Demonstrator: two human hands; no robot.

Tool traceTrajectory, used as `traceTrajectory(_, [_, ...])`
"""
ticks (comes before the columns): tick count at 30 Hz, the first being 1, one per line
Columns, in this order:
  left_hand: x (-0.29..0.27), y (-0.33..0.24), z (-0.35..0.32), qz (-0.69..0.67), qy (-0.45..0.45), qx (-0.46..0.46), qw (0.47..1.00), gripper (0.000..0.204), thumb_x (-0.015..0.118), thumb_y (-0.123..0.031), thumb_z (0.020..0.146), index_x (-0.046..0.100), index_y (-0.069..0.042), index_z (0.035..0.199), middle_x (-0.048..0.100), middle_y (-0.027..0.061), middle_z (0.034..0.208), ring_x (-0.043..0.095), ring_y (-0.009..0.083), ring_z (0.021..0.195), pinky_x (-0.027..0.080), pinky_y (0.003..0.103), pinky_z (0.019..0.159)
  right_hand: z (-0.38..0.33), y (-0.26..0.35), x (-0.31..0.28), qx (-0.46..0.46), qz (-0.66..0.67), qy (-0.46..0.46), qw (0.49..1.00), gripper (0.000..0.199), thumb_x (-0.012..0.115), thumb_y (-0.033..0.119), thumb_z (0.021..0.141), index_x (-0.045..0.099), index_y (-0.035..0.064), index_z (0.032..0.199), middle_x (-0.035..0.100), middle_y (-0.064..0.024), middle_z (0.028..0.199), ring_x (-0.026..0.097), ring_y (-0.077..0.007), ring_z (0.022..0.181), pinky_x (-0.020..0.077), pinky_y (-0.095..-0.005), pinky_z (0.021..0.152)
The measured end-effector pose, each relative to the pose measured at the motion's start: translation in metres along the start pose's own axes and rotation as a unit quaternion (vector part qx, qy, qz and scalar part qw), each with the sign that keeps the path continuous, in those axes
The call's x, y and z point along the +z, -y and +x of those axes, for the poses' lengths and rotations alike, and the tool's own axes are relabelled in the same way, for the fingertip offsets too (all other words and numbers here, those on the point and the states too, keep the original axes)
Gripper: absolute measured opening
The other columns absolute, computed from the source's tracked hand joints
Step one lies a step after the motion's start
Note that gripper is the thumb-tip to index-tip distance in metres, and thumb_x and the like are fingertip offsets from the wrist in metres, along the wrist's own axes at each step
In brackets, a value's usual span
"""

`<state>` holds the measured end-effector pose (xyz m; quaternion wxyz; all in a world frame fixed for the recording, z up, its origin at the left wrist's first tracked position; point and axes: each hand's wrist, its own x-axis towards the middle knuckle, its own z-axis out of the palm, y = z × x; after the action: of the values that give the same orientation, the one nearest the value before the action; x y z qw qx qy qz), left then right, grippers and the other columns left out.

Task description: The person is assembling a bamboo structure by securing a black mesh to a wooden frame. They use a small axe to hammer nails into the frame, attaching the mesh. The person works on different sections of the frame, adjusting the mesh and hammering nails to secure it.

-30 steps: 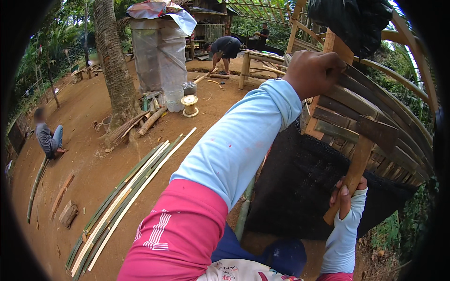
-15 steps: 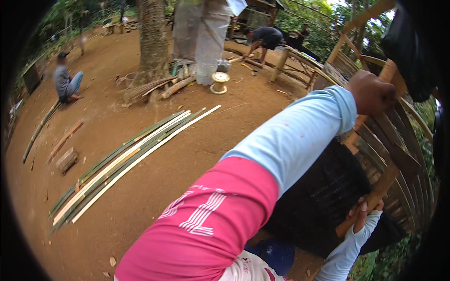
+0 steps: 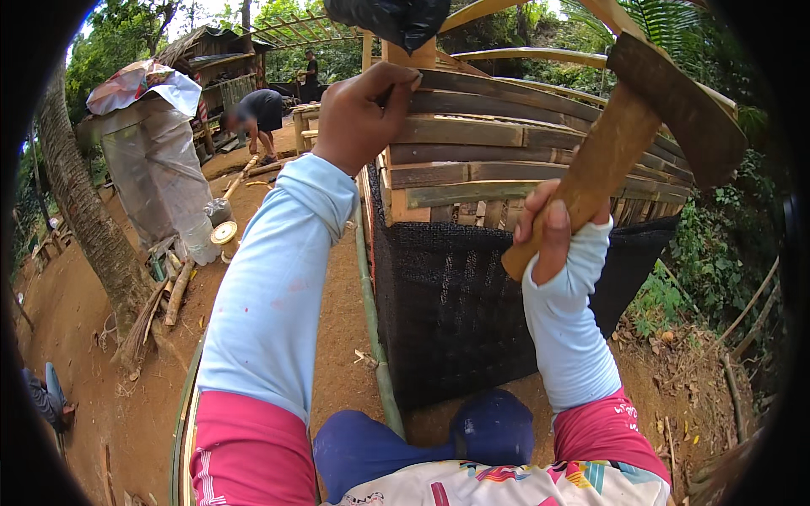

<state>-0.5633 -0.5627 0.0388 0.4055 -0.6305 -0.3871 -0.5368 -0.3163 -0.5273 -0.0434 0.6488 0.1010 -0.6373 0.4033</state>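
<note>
My right hand (image 3: 550, 221) is wrapped round the wooden handle of a hatchet (image 3: 620, 139). Its broad, dark blade rises up and to the right, in front of the slatted wall. My left hand (image 3: 363, 114) is closed in a pinch at the left end of the top bamboo slat (image 3: 498, 86), beside a wooden post (image 3: 409, 56). Whatever lies between those fingertips is too small to make out. Several bamboo slats run across in rows, and black netting (image 3: 472, 304) hangs below them.
A black plastic bag (image 3: 392, 21) hangs above my left hand. Along the netting's left side lies a green bamboo pole (image 3: 371, 312). At left stand a tree trunk (image 3: 93, 219) and a plastic-wrapped structure (image 3: 152, 173). One person (image 3: 260, 114) bends over farther back; others are around.
My view has swung right, toward the slatted wall. The hatchet has come up in my right hand, blade now high. My left hand stays raised by the post.
</note>
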Motion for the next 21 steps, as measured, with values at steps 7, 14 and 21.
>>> traceTrajectory(7, [0.001,-0.003,-0.001,-0.005,-0.003,-0.014,1.0,0.008,0.068,-0.007,0.088,0.067,-0.002,0.095,0.071,0.0068,0.079,0.065,0.0064,0.072,0.05,0.022,0.064,0.009,-0.024,-0.006,0.08,-0.093,-0.003,0.992,0.039,0.055,0.032,0.098,0.042,0.0061,0.124,0.05,-0.0015,0.077,0.047,-0.0078,0.054,0.0411,-0.0229,0.048])
traceTrajectory(14, [-0.001,-0.004,0.0,0.006,0.003,-0.012,1.0,0.009,0.067,-0.008,0.088,0.067,-0.002,0.096,0.07,0.0063,0.077,0.063,0.0062,0.068,0.049,0.022,0.062,-0.008,-0.054,0.009,0.003,-0.174,0.055,0.983,0.046,0.053,0.029,0.098,0.038,0.0065,0.135,0.051,-0.0017,0.084,0.047,-0.0075,0.064,0.0415,-0.0222,0.057])
traceTrajectory(21, [-0.002,-0.004,-0.001,-0.006,-0.002,-0.006,1.0,0.008,0.065,-0.008,0.088,0.066,-0.003,0.094,0.069,0.0068,0.072,0.063,0.008,0.064,0.048,0.024,0.059,-0.001,-0.051,0.033,-0.07,-0.198,0.111,0.971,0.044,0.049,0.021,0.099,0.037,0.0057,0.139,0.055,-0.0069,0.103,0.054,-0.0111,0.087,0.0447,-0.0252,0.077])
